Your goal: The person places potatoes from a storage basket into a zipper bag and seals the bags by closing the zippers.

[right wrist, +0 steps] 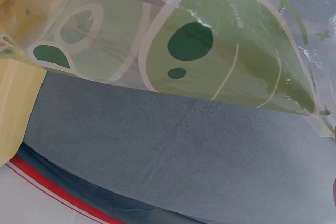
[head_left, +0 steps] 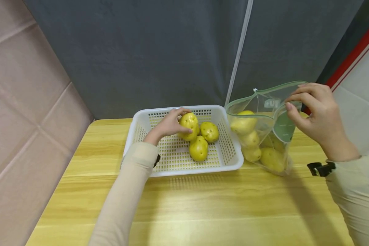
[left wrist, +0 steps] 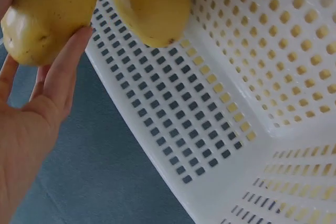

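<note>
My left hand (head_left: 169, 123) grips a yellow potato (head_left: 189, 125) over the white plastic basket (head_left: 184, 173), thumb on its near side and fingers behind. In the left wrist view the same potato (left wrist: 51, 11) sits between thumb and fingers. Two more potatoes, one at the right (head_left: 209, 132) and one nearer (head_left: 198, 149), lie in the basket. My right hand (head_left: 318, 111) pinches the upper rim of a clear zip bag (head_left: 264, 118), whose mouth gapes open. Several potatoes (head_left: 272, 159) fill its lower part. Green printing (right wrist: 226, 45) on the bag fills the upper right wrist view.
Basket and bag stand side by side on a wooden table (head_left: 221, 208). Behind them rises a grey fabric panel (head_left: 156, 58). A padded pinkish wall (head_left: 27, 112) flanks the left side, and a white surface with red trim (head_left: 355, 58) the right.
</note>
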Demonstrator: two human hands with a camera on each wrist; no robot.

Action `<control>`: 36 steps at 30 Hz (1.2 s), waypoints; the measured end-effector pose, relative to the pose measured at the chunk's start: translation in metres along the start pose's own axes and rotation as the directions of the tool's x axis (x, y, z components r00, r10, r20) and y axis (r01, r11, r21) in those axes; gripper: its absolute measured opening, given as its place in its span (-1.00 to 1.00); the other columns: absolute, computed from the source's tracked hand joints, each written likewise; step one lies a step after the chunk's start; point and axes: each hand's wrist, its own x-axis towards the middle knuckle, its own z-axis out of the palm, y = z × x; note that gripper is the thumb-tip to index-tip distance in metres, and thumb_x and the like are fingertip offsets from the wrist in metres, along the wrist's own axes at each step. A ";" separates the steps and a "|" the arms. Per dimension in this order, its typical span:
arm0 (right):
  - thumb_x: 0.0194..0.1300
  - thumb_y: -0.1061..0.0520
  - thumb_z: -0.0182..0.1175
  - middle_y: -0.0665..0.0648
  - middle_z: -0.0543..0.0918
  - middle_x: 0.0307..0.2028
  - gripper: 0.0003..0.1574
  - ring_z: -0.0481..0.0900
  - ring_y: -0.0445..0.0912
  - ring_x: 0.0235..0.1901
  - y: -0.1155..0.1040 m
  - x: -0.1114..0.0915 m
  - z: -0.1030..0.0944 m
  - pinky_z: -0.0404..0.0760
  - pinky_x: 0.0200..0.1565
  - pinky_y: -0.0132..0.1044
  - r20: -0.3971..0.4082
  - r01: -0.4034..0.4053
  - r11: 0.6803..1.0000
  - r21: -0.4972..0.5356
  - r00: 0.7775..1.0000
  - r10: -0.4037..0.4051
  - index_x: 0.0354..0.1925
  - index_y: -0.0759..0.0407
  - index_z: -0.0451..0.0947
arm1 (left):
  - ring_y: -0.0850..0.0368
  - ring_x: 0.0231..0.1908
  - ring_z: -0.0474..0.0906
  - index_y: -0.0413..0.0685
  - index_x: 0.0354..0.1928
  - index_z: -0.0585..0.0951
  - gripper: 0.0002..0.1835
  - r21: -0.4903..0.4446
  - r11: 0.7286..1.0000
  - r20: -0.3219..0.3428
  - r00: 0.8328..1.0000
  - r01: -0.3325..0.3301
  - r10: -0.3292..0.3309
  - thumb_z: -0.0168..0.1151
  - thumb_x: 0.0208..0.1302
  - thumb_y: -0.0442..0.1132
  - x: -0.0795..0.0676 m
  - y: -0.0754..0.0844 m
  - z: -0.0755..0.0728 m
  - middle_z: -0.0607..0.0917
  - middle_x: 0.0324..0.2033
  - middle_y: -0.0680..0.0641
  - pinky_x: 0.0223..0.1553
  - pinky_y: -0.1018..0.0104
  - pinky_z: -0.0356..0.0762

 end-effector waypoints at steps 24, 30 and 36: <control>0.30 -0.43 -0.07 0.47 0.58 -0.26 -0.06 0.43 0.33 -0.07 0.000 0.002 0.002 0.34 0.28 -0.15 -0.019 -0.020 1.000 0.005 1.000 0.020 -0.31 0.47 0.59 | 0.08 0.07 0.43 0.18 0.32 0.39 -0.22 -0.205 0.940 -0.493 0.858 -0.273 0.142 0.49 -0.01 -0.18 0.003 0.093 0.020 0.33 0.22 -0.06 -0.08 0.34 0.64; 0.31 -0.42 -0.05 0.46 0.59 -0.28 -0.08 0.44 0.31 -0.10 -0.001 0.001 0.002 0.35 0.26 -0.24 -0.021 -0.006 1.000 0.006 1.000 0.006 -0.34 0.46 0.59 | 0.14 0.04 0.42 0.13 0.31 0.40 -0.21 -0.253 0.897 -0.556 0.813 -0.362 0.171 0.49 -0.02 -0.22 0.003 0.111 0.029 0.33 0.20 -0.09 -0.19 0.43 0.68; 0.34 -0.37 -0.02 0.43 0.60 -0.35 -0.14 0.45 0.31 -0.15 0.000 0.000 0.004 0.30 0.25 -0.43 -0.042 0.069 0.997 0.039 0.997 -0.067 -0.39 0.44 0.60 | 0.16 0.11 0.38 0.13 0.34 0.38 -0.21 -0.268 0.885 -0.530 0.825 -0.381 0.195 0.48 0.01 -0.20 0.005 0.125 0.038 0.33 0.21 -0.08 -0.20 0.48 0.67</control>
